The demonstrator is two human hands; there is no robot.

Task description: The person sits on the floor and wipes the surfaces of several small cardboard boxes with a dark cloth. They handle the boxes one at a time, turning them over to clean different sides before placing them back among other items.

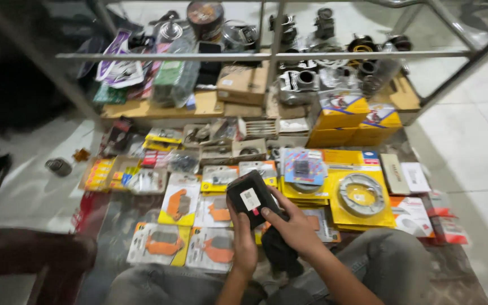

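Left hand: our left hand (pixel 244 240) comes up from below and grips the lower edge of the small black box (pixel 252 199), thumb on its face.
Right hand: our right hand (pixel 295 223) clasps the same box from the right, fingers curled round its side.
Black box: we've got it tilted, held above our knees, a white square label on its front.
Beneath it: blister packs with orange brake pads (pixel 165 243) lie in rows on the floor, just under the box.
To the right: a yellow pack with round brake shoes (pixel 361 196) sits near our right hand.
Further off: yellow cartons (pixel 357 118) are stacked by a glass display case (pixel 266 55) crammed with metal engine parts.
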